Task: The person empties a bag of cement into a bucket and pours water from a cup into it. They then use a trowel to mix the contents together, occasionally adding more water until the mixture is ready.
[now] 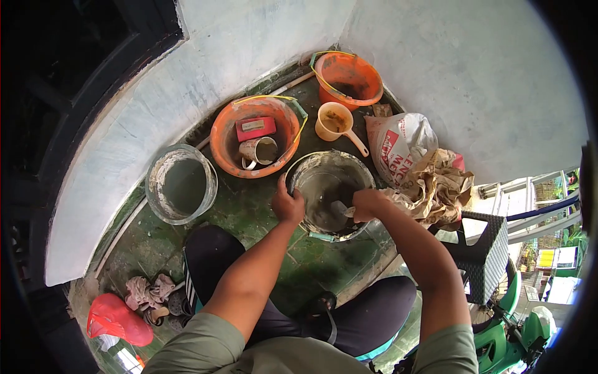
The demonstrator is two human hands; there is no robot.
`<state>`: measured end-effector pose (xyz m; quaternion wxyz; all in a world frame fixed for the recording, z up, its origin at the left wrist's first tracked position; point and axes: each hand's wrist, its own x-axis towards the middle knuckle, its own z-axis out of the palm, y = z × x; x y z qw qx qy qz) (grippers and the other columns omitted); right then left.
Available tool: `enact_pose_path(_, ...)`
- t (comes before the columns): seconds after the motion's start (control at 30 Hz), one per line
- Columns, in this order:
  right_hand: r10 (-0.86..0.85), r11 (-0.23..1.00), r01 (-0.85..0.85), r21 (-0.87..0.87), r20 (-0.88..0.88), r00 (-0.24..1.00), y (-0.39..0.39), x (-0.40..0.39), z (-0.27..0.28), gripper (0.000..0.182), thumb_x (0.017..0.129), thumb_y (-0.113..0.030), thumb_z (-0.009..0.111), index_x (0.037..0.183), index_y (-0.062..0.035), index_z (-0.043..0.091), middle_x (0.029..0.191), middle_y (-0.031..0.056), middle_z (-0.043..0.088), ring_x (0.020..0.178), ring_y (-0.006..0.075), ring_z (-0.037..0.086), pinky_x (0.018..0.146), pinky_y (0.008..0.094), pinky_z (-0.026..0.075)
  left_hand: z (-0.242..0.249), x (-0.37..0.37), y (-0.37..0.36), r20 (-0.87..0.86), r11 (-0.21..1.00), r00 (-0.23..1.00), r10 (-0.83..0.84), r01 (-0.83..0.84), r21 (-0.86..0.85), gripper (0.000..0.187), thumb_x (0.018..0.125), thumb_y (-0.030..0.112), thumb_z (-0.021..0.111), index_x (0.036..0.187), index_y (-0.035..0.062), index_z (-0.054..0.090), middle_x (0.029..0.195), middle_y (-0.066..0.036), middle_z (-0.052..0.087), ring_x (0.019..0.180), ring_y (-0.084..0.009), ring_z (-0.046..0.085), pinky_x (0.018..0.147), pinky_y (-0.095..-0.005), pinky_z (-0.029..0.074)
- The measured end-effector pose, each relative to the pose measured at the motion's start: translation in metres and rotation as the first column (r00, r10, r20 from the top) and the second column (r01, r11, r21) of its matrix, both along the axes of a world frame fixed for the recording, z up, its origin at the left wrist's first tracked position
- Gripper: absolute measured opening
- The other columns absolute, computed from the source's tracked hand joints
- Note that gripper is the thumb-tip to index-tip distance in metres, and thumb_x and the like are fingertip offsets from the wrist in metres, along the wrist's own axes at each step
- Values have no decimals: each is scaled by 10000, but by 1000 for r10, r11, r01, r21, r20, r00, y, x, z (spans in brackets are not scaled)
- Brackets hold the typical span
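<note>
A bucket (334, 154) with a cement-crusted rim stands on the floor in front of me, with wet grey cement mix (316, 187) inside. My left hand (288, 204) grips the bucket's left rim, thumb up along the edge. My right hand (367, 204) is closed at the right side of the bucket around the handle of a small trowel (340, 209). Its pale blade dips into the grey mix; the handle is hidden by my fingers.
Behind stand an orange bucket (219, 134) holding a red box (255, 128) and a mug (258, 151), another orange bucket (364, 81), and a dipper (333, 121). A clear tub (213, 190) of grey water is left. Right are a sack (398, 140) and crumpled paper (439, 184).
</note>
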<state>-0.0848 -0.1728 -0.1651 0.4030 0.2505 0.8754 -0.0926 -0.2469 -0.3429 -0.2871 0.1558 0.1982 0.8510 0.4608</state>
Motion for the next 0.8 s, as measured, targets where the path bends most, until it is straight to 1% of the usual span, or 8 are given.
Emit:
enact_pose_path(0.1,-166,956,153,-252,-29,986,1,12,-18,361,822,-315,788,981,8,771,916,182,771,882,315,766,817,430,613,4,-1,0,33,999,999,2,-1,-36,624,875,102,708,1469,93,518,1140,-243,731,1049,-447,706,883,-512,549)
enact_pose_path(0.2,-580,680,519,-518,53,813,-20,16,-10,384,896,-319,769,971,56,730,848,183,742,787,276,754,729,405,616,7,0,1,53,997,999,7,-3,-77,623,884,104,713,1474,115,516,1160,-244,726,1055,-450,704,890,-518,550)
enact_pose_path(0.27,-873,330,771,-545,134,468,-42,15,-21,380,958,-314,739,944,63,703,798,152,716,737,244,733,640,368,607,8,0,2,59,996,998,9,-4,-85,621,889,108,714,1476,128,514,1168,-244,724,1057,-449,704,891,-522,550)
enact_pose_path(0.3,-958,30,755,-656,198,210,-48,18,-33,337,1025,-305,674,986,30,677,805,120,667,720,207,694,547,303,569,8,1,2,62,997,998,12,-7,-76,619,892,112,715,1477,133,513,1171,-244,723,1058,-446,705,891,-524,550)
enact_pose_path(0.43,-727,-681,349,-644,536,-429,-57,16,-74,330,1048,-277,628,1204,12,591,965,154,654,713,219,656,543,271,559,2,2,2,15,998,1000,18,-17,-66,623,895,134,725,1479,137,510,1176,-246,722,1060,-443,706,894,-523,551)
enact_pose_path(0.53,-675,-688,196,-699,516,-527,-66,26,-77,323,1052,-275,619,1204,8,588,979,155,655,727,224,662,542,265,558,1,2,1,48,999,999,21,-19,-46,627,896,146,729,1482,139,509,1179,-247,722,1067,-439,705,902,-521,551)
enact_pose_path(0.63,-797,-525,317,-790,325,-509,-65,45,-53,334,1039,-281,632,1198,14,624,979,157,674,718,236,684,536,277,566,3,2,2,16,996,999,29,-27,-86,625,895,142,726,1481,134,509,1154,-243,731,1053,-439,709,905,-521,549)
enact_pose_path(0.8,-971,204,730,-652,-228,68,-50,58,9,355,953,-256,689,1104,63,719,871,153,724,687,251,743,549,341,594,-5,2,3,8,998,1000,28,-28,-51,625,899,164,709,1485,134,495,1129,-249,728,1001,-475,700,873,-552,541)
